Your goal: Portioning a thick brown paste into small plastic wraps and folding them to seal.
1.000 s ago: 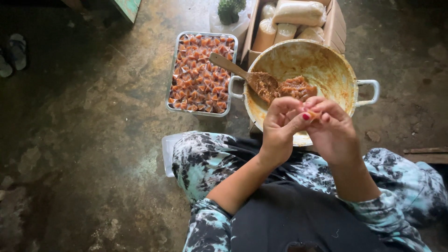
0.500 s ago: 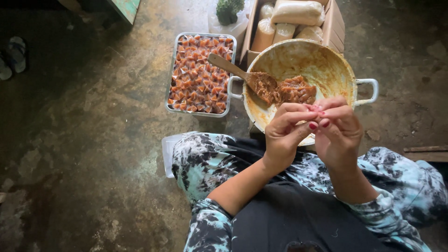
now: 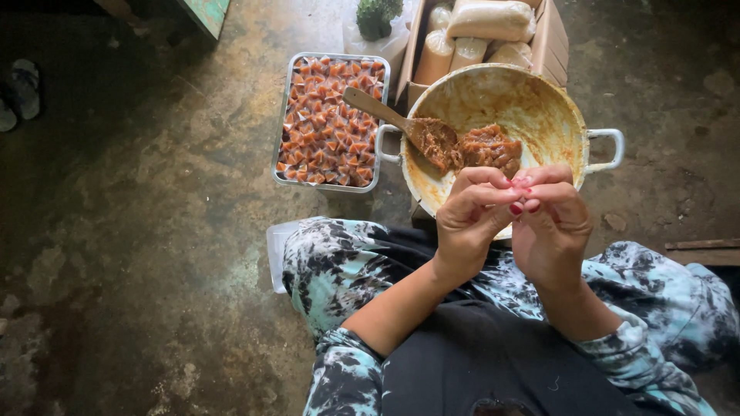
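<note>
Teal, black and white tie-dye trousers, black top, red-painted nails on the right hand [image 3: 551,231], bare forearms

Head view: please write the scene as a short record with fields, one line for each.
left hand: raised over pan rim, fingertips meet right hand
right hand: fingertips pinched against left; item between them hidden
pan: brown paste inside
spoon: wooden, resting in paste
tray: metal, full of small orange wrapped pieces
box: cardboard, holds pale bags
floor: stained concrete
</note>
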